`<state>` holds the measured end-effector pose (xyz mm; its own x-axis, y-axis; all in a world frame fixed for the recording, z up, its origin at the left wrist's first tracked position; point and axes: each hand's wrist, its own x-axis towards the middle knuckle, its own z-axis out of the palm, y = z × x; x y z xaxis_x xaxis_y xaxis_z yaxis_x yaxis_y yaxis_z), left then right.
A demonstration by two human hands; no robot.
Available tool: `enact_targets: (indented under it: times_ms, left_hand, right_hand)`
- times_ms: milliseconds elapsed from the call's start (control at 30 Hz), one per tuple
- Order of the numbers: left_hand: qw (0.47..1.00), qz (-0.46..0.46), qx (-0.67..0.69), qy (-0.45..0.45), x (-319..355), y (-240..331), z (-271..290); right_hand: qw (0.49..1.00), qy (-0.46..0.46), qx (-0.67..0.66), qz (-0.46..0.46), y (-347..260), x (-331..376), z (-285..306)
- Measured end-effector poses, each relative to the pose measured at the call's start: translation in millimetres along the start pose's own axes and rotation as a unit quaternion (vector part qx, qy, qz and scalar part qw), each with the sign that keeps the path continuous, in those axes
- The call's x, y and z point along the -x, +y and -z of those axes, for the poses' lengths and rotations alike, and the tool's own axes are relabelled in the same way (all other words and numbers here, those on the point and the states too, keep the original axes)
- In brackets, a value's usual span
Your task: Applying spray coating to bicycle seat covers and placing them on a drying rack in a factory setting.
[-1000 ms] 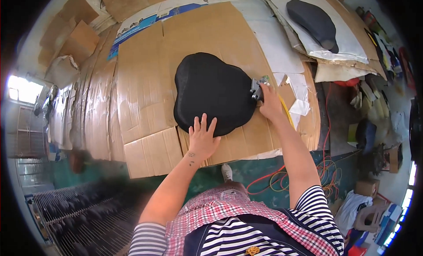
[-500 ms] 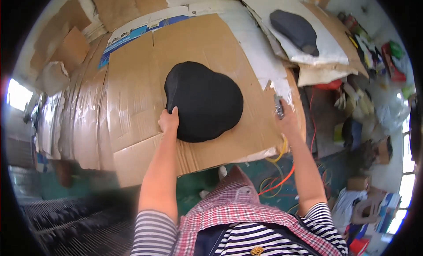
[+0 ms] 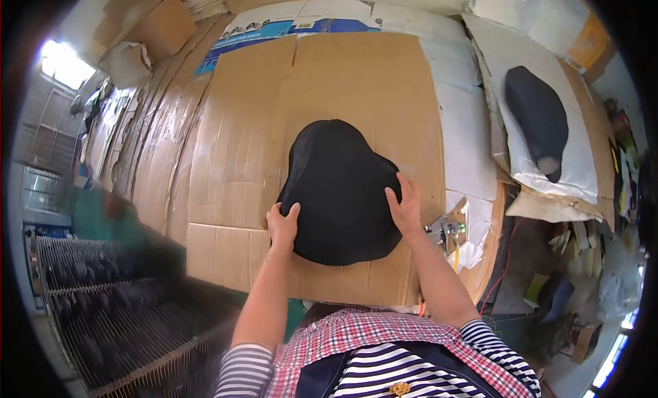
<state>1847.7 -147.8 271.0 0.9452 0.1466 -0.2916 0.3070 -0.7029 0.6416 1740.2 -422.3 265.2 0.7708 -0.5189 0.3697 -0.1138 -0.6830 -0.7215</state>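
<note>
A black, rounded three-lobed cushion [image 3: 343,192], smooth and fabric-covered, lies on the brown cardboard before me. My left hand [image 3: 282,225] grips its lower left edge, thumb on top and the other fingers partly hidden underneath. At its right edge is my right hand [image 3: 406,204], thumb on the upper surface and fingers along the side. Just right of that hand a small metal tool [image 3: 447,228] with a yellow hose rests on the table; its exact kind is unclear.
Flattened cardboard [image 3: 240,151] covers the table. On a raised white board [image 3: 582,134] at the right sits a second dark, elongated cushion [image 3: 538,117]. A rack [image 3: 110,316] with rows of dark pieces stands at the lower left. A red hose [image 3: 506,261] hangs at the right edge.
My right hand has left the metal tool and come over to the cushion's right edge. The cushion has turned slightly, with my left hand still on it. The whole view has shifted.
</note>
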Motion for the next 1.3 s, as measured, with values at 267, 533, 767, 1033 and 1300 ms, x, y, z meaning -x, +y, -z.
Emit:
enact_targets:
  times_ms: [267, 533, 767, 1033, 1300]
  left_hand:
    - [0.984, 0.052, 0.161, 0.058, 19.0, -3.9, -8.3]
    - [0.98, 0.105, 0.143, 0.085, 28.3, 1.1, -13.1]
    - [0.985, -0.008, 0.135, 0.106, 15.5, -6.1, 2.8]
    - [0.971, -0.178, -0.069, 0.141, 54.7, 30.3, 16.3]
    - [0.9, -0.346, -0.262, 0.023, 69.7, 30.7, 3.6]
  right_hand:
    - [0.99, -0.139, 0.035, -0.014, -3.7, -64.9, -11.4]
    - [0.978, -0.139, 0.118, 0.096, 4.6, -88.7, -29.4]
    - [0.968, -0.185, 0.168, -0.014, -25.7, -61.5, -11.5]
    - [0.988, -0.076, 0.132, -0.028, -7.0, -22.3, 57.4]
    - [0.941, -0.163, 0.295, -0.008, 7.8, 90.8, 125.7]
